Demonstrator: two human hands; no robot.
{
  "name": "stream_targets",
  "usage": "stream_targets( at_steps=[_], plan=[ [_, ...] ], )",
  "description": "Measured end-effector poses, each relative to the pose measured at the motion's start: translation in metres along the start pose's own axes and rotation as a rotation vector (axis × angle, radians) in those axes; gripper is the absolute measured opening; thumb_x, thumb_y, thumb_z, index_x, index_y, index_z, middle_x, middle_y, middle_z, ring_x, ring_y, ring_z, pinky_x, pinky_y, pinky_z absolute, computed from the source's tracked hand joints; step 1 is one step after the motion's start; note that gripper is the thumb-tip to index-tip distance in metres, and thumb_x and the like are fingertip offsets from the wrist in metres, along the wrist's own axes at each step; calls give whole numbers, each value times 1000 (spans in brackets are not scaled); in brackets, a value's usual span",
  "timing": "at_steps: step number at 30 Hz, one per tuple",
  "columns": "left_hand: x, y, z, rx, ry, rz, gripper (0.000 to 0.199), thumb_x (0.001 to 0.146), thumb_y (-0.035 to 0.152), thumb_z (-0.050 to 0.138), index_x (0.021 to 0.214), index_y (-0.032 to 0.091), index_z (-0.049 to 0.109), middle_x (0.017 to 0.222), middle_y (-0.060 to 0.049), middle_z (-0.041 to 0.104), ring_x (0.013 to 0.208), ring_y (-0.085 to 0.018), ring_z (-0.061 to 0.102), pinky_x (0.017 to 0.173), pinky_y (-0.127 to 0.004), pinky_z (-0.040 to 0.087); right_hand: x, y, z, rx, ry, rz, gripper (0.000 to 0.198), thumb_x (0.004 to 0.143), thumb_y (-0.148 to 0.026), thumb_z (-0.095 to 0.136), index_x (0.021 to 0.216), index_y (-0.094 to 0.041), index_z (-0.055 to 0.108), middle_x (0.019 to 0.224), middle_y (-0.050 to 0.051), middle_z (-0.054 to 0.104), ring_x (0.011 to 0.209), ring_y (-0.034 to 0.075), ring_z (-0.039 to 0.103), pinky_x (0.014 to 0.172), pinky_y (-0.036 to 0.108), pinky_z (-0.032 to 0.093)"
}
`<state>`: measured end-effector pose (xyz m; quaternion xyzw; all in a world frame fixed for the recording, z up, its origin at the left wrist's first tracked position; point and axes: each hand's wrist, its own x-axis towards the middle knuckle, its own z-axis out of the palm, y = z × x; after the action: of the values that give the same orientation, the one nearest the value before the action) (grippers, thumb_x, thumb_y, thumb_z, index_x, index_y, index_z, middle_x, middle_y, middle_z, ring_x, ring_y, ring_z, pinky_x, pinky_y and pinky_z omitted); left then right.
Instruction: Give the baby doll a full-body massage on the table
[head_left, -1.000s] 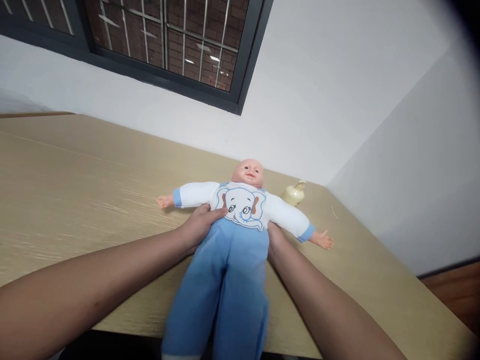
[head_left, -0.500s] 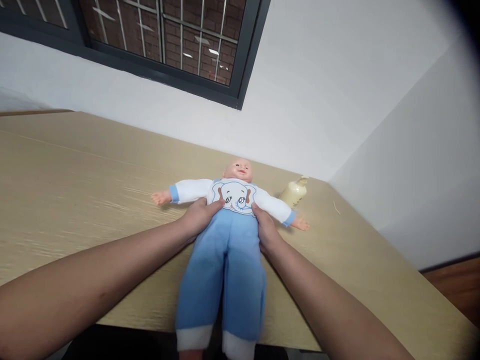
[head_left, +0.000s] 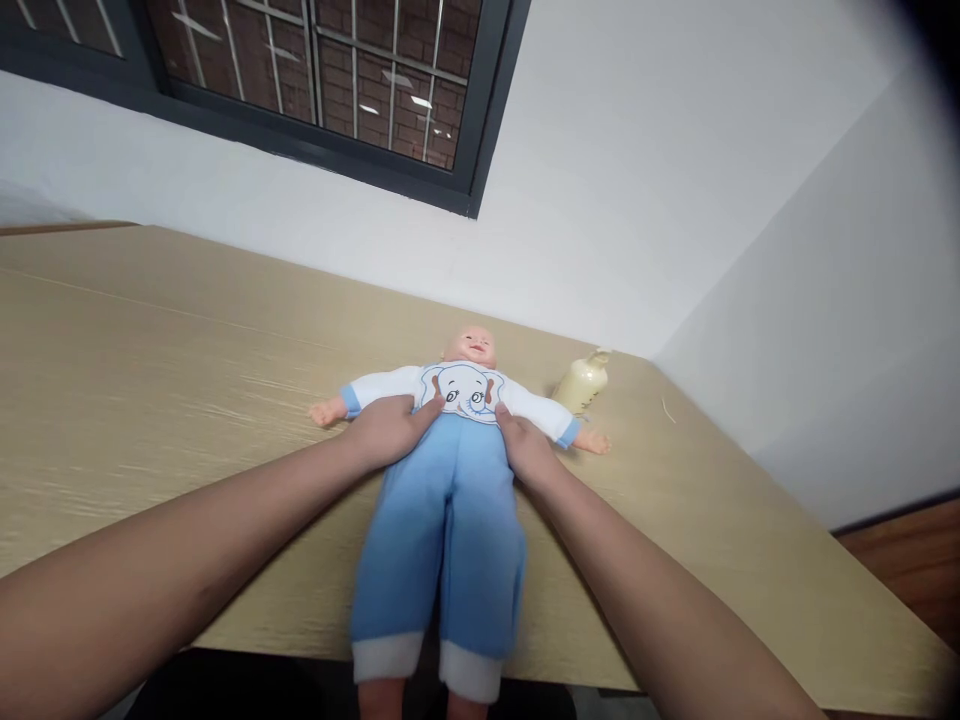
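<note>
On the table [head_left: 225,330], our left hand [head_left: 386,430] and right hand [head_left: 526,448] hold a doll [head_left: 450,455].
It lies face-up, head [head_left: 471,346] toward twelve o'clock; fingers [head_left: 430,410] clamp its sides, probably to steady it, a bottle [head_left: 585,382] at two o'clock.

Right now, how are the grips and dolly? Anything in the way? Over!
Left grip, right grip: holding doll by sides. Doll face-up on table. Cream bottle beside it, probably not blocking.

Both forearms [head_left: 202,545] stretch forward, left grip [head_left: 390,430] and right grip [head_left: 529,448] closed, thumbs [head_left: 429,414] uppermost.
</note>
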<state>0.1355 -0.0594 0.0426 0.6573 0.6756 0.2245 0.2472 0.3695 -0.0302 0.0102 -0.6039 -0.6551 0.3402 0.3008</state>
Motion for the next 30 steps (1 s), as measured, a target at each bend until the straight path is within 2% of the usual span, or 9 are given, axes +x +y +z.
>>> stream_targets(
  at_steps=[2, 7, 11, 15, 19, 21, 23, 26, 30],
  plan=[
    [0, -1, 0, 22, 5, 19, 79, 87, 79, 27, 99, 15, 72, 105, -18, 75, 100, -37, 68, 82, -41, 47, 0, 0, 0, -29, 5, 7, 84, 89, -82, 29, 106, -13, 74, 111, 15, 73, 109, 28, 64, 100, 36, 41],
    [5, -7, 1, 127, 30, 81, 80, 89, 79, 18, 82, 16, 67, 93, -17, 74, 91, -35, 67, 74, -40, 45, 1, 0, -1, -95, 24, -12, 80, 89, -81, 26, 87, -15, 72, 91, 12, 73, 88, 25, 64, 84, 34, 44],
    [8, -10, 2, 197, 54, 119, 79, 91, 77, 14, 72, 18, 62, 86, -15, 71, 86, -33, 66, 68, -37, 41, -1, -3, -3, -208, 36, -62, 71, 94, -74, 22, 65, -20, 57, 67, 5, 63, 69, 21, 55, 68, 31, 38],
    [8, -11, 2, 232, 72, 143, 78, 91, 78, 12, 67, 19, 59, 79, -14, 70, 81, -31, 65, 63, -36, 38, -6, -9, -8, -358, 119, -129, 63, 98, -66, 24, 59, -22, 48, 59, 2, 56, 60, 18, 49, 61, 30, 32],
    [8, -10, 0, 233, 68, 141, 78, 92, 76, 13, 66, 19, 59, 78, -13, 69, 79, -30, 65, 63, -36, 36, -11, -13, -15, -468, 243, -206, 53, 96, -59, 39, 60, -22, 48, 58, 1, 57, 59, 18, 47, 57, 30, 28],
    [8, -9, -1, 227, 64, 130, 77, 92, 76, 13, 66, 19, 59, 79, -13, 69, 81, -31, 65, 63, -36, 37, -13, -14, -18, -436, 284, -246, 43, 94, -53, 48, 65, -22, 54, 61, 0, 60, 61, 17, 50, 58, 29, 30],
    [8, -9, -2, 220, 62, 123, 76, 92, 75, 14, 67, 20, 59, 81, -13, 70, 82, -31, 65, 64, -36, 37, -13, -13, -23, -320, 268, -296, 30, 91, -47, 55, 74, -23, 61, 67, -1, 64, 65, 16, 54, 61, 28, 35],
    [8, -10, -2, 189, 61, 111, 75, 92, 75, 15, 68, 20, 60, 84, -13, 71, 85, -32, 65, 65, -36, 39, -12, -12, -33, -71, 161, -392, 20, 88, -43, 63, 90, -23, 68, 77, 0, 66, 67, 15, 55, 64, 28, 41],
    [8, -9, -2, 156, 55, 107, 76, 92, 75, 16, 71, 20, 63, 86, -14, 72, 88, -32, 65, 68, -37, 40, -11, -11, -42, 128, -39, -507, 25, 81, -43, 74, 97, -23, 73, 83, 1, 64, 66, 13, 51, 65, 29, 43]
  ],
)
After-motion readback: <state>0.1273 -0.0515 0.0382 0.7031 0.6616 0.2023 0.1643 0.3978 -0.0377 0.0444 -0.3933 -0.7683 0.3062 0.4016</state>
